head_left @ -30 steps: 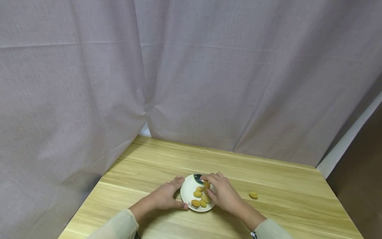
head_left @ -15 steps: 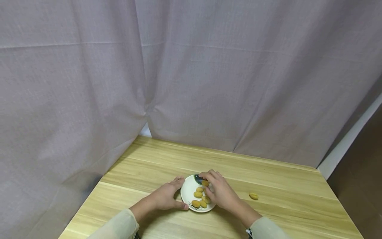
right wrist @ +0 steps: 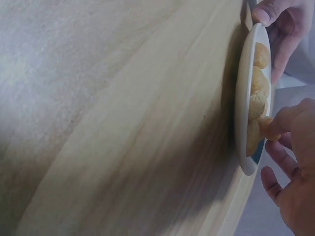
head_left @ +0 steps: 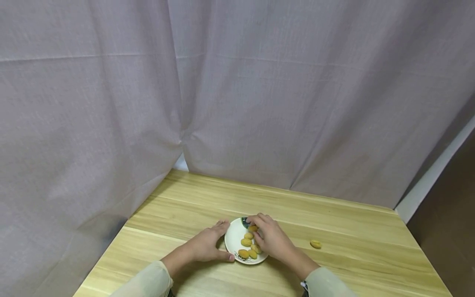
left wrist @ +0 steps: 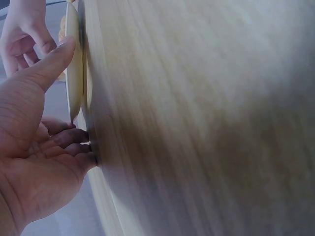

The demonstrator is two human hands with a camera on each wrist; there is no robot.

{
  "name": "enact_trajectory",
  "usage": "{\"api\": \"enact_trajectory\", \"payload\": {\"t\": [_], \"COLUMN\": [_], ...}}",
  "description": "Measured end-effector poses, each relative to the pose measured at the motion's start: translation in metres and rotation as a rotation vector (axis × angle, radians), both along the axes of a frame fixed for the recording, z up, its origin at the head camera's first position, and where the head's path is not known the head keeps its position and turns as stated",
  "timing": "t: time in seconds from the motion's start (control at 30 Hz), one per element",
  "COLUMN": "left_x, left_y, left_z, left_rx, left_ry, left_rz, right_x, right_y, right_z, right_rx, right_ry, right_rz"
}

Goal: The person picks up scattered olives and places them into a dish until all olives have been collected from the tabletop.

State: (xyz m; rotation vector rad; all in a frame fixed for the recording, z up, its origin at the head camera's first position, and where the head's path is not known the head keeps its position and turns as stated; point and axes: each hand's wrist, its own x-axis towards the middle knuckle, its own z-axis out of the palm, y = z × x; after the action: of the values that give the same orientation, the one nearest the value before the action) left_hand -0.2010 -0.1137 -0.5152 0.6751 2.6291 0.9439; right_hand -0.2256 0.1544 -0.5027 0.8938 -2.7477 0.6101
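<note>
A small white plate [head_left: 233, 236] with a dark green patch on its far rim lies on the table. Several small yellow-brown oval pieces [head_left: 246, 242] rest on it, their exact kind unclear. My left hand [head_left: 205, 246] holds the plate's left side, thumb at the near rim and fingers along the far left edge. Over the plate's right side, my right hand [head_left: 273, 239] pinches one oval piece [right wrist: 267, 129] between thumb and fingers, at or just above the others. The right hand partly hides the plate's right rim.
One more yellow oval piece [head_left: 315, 244] lies on the wooden table [head_left: 356, 255], right of the plate. Grey curtains [head_left: 237, 103] hang behind and at the left of the table. A dark brown panel [head_left: 445, 214] stands beyond its right edge.
My right hand has shifted slightly left over the plate with the pinched oval piece, which now sits a little further left. My left hand and the plate have hardly moved.
</note>
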Motion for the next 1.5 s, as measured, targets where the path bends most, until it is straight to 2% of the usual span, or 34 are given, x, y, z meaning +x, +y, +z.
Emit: {"api": "enact_trajectory", "payload": {"t": [0.27, 0.5, 0.7, 0.9, 1.13, 1.5], "left_x": [-0.001, -0.001, -0.002, -0.002, -0.003, -0.004], "left_y": [0.001, 0.000, 0.001, 0.001, 0.000, 0.000], "left_z": [-0.002, -0.003, -0.002, -0.003, -0.003, -0.006], "left_rx": [-0.006, -0.009, -0.012, -0.015, -0.011, -0.013], "left_ry": [0.010, 0.008, 0.012, 0.010, 0.020, 0.017], "left_rz": [0.005, -0.001, -0.002, -0.001, -0.003, -0.002], "right_x": [0.000, -0.003, -0.004, -0.001, 0.001, 0.011], "right_y": [-0.002, -0.003, -0.002, 0.000, 0.005, 0.028], "right_z": [-0.002, -0.003, -0.005, -0.004, 0.002, 0.008], "right_rx": [-0.011, -0.002, 0.001, 0.051, 0.063, 0.062], "right_ry": [0.039, 0.005, 0.078, 0.106, 0.074, 0.076], "right_rz": [0.029, 0.011, 0.047, 0.000, -0.047, -0.071]}}
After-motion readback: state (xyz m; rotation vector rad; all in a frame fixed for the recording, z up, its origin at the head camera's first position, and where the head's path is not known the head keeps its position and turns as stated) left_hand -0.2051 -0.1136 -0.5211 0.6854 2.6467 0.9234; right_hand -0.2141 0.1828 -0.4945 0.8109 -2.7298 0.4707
